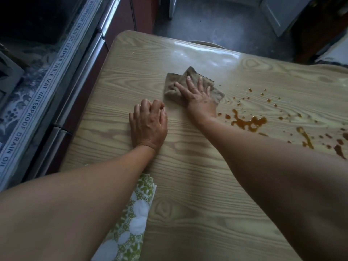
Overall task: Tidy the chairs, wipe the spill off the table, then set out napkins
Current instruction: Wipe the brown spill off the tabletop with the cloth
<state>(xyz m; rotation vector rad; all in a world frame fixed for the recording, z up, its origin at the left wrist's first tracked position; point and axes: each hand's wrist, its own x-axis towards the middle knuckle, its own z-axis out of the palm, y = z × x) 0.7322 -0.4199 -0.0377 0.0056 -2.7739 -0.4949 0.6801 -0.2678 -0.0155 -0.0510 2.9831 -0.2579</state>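
My right hand [198, 95] presses flat, fingers spread, on a crumpled grey-brown cloth [174, 85] lying on the wood-grain table [188, 176]. An orange-brown spill [248, 122] with several splashes spreads just right of that hand and on toward the table's right edge. My left hand [147, 122] rests on the tabletop left of the cloth, its fingers loosely curled and holding nothing. A white napkin with a green pattern [130, 219] lies near the table's front left edge, partly under my left forearm.
A rolled table mat with printed lettering [37, 87] and a dark metal frame [79, 78] run along the table's left side. Beyond the far edge a chair top [207, 43] shows against the dark floor. A pale cabinet door [282, 14] stands at the back right.
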